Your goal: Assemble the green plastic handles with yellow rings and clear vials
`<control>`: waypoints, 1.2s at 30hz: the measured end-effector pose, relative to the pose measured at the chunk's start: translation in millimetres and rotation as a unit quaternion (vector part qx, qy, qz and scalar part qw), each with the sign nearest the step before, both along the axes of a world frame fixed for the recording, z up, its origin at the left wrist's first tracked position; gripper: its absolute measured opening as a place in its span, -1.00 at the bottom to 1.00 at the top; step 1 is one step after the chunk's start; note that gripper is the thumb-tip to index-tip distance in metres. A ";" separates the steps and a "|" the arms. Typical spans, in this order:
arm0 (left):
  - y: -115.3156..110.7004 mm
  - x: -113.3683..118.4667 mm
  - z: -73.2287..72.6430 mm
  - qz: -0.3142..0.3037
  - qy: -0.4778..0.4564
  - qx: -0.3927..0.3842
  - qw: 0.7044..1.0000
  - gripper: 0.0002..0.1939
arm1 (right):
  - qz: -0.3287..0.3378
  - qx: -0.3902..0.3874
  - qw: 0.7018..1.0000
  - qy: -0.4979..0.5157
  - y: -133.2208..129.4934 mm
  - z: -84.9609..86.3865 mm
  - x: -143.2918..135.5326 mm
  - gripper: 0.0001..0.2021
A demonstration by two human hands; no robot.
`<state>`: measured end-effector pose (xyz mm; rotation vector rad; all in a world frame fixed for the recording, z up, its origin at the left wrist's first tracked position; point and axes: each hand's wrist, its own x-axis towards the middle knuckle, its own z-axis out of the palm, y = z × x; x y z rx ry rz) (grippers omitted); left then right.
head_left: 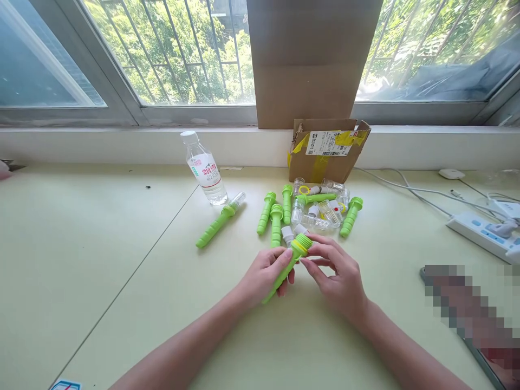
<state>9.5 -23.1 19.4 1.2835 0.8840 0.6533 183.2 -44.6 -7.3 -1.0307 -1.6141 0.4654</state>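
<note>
Pale green tabletop (81, 244) lies beneath both hands as I watch from afar. My left hand (266, 273) wraps around a green tube (283, 276), tilted with its threaded end away from me, a yellow ring (299, 247) just below the thread. My right hand (341, 273) is bent, fingertips at that end; whether they pinch anything, I can't tell. Just beyond the hands I see more tubes (267, 214) and clear parts (330, 214). Beyond the left hand, leftward, a bottle (207, 170) stands; well right of the right hand, a power strip (475, 230). Farther off: a box (345, 168), then windows (170, 49).
</note>
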 end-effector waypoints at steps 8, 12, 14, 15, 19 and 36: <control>1.1 1.5 0.5 0.053 -0.031 -0.018 0.998 -0.63 | 0.000 0.029 0.998 -0.048 2.4 -5.4 -0.5 -0.93; 0.4 2.2 0.8 0.063 -0.040 -0.016 0.997 -0.64 | -0.056 0.042 0.994 -0.089 4.4 -5.0 2.6 -0.86; -0.3 2.3 0.9 0.064 -0.037 -0.016 0.997 -0.64 | -0.098 0.039 0.987 -0.122 8.8 -6.3 6.8 -0.80; -0.5 2.3 0.9 0.062 -0.035 -0.015 0.997 -0.64 | -0.117 0.035 0.983 -0.141 11.8 -7.7 9.4 -0.76; -0.9 2.4 0.3 0.055 -0.024 -0.009 0.998 -0.64 | -0.131 -0.013 0.968 -0.211 24.3 -16.3 18.2 -0.57; -2.4 4.6 -0.7 0.060 -0.020 0.003 0.998 -0.65 | -0.113 -0.015 0.945 -0.305 22.0 -21.6 17.5 -0.91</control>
